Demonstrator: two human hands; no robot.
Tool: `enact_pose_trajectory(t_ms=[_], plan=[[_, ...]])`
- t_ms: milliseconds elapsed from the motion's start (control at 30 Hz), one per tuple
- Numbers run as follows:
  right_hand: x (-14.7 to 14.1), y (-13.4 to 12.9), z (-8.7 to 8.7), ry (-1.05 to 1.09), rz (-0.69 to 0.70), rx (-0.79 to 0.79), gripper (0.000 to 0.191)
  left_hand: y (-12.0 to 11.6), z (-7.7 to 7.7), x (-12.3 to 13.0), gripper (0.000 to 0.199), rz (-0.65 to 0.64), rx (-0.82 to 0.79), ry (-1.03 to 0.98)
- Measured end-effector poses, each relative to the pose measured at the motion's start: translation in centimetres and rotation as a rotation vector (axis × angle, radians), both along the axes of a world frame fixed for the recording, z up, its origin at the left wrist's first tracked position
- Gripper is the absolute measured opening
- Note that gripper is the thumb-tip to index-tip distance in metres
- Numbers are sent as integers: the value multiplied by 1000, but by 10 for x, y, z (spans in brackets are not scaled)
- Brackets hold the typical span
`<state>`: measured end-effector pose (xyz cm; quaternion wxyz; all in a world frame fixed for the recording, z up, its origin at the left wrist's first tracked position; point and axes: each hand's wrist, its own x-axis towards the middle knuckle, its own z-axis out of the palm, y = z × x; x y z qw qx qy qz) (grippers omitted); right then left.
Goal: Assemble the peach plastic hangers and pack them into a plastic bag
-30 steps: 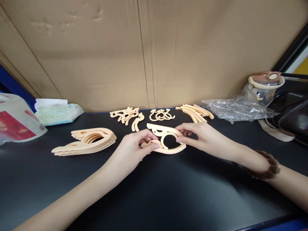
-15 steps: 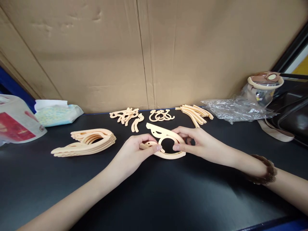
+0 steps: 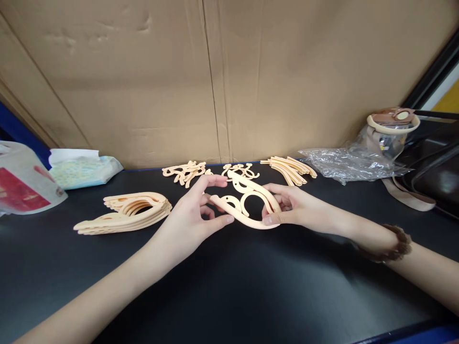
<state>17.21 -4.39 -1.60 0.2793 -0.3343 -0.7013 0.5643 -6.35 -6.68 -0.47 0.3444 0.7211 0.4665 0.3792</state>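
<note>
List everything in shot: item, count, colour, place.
frame: 1, cream, between the hands
stacked frames: several, cream, left
bent pieces: pile, cream, back centre
hooks: several, cream, right of bent pieces
strips: pile, cream, right of hooks
tissue pack: 1, white/pale green, back left
roll: 1, white/red, left edge
film: clear, back right
cup: 1, clear/brown, back right
bag: 1, black, right edge
strap: beige, beside bag
table: 1, black, below
cardboard: brown, behind
wristband: 1, brown, right wrist
hands: left, right
</note>
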Motion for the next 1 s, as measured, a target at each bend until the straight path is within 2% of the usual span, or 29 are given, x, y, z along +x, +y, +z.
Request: enact_pose_trajectory(t_ms=[67,200,267,333,433,500,733,900,1000], plan=[[1,1,3,-13,14,-2,44,-1,0,-2,42,26,176,182],[5,1,5,-122,34,78,41,-4,0,-5,59,117,523,599],[6,0,5,-162,54,118,40,-6,-1,-5,63,52,667,725],[7,-2,4,-179,84,155,39,-9,-2,-4,64,-78,753,817],[6,-7,5,-216,137,206,31,-15,-4,1,68,-257,773,926],[6,-9,7,-234,158,220,28,-17,-4,4,68,-301,765,963],[4,-13,12,-215,178,164,27,-20,3,6,45,-267,832,967],[-2,-19,10,-142,190,32,26,-26,11,7,57,-315,818,959],[-3,-19,7,-83,196,-13,28,-21,24,-6,58,-262,842,1015]])
